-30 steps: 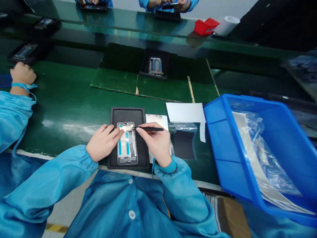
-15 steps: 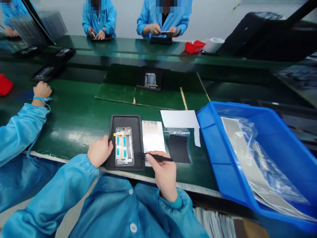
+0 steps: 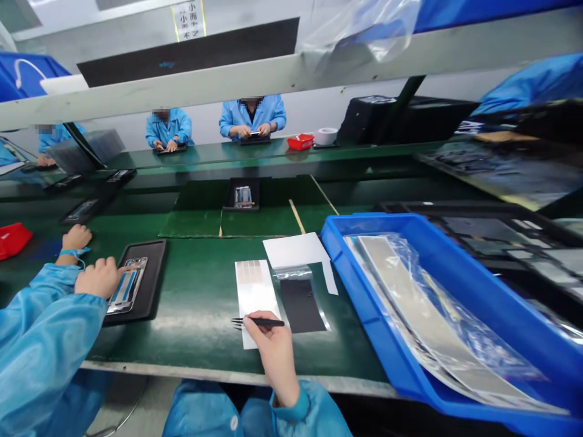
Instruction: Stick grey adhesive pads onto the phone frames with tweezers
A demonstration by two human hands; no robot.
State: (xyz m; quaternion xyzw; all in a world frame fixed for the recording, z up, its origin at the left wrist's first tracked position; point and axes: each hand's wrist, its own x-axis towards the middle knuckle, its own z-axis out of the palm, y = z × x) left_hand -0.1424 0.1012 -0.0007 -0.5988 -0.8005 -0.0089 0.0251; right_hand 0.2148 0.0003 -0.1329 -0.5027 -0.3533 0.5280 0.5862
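My left hand [image 3: 98,278] is at the left side of a black tray [image 3: 153,267], fingers bent over its edge, one fingertip by the phone frame. In the tray lies an open phone frame [image 3: 130,285] with blue strips; hand and sleeve cover its left part. My right hand [image 3: 273,352] pinches black tweezers [image 3: 266,322], tips pointing left and apart, with nothing visible between them. Beneath the tweezers lies a white sheet [image 3: 255,291] with grey patches at its top. Right of it is a clear bag with a black sheet [image 3: 300,306], below a white paper [image 3: 294,250].
A blue bin [image 3: 359,303] with grey strips and plastic bags stands on the right. Another tray with a phone frame [image 3: 243,196] sits farther back. A co-worker's hand [image 3: 76,238] rests close beyond my left hand. Two red boxes [image 3: 300,142] [image 3: 13,240] are farther off.
My left hand has moved the tray with the phone frame leftward, away from the white sheet. My right hand stays by the sheet with the tweezers. The view has tilted up.
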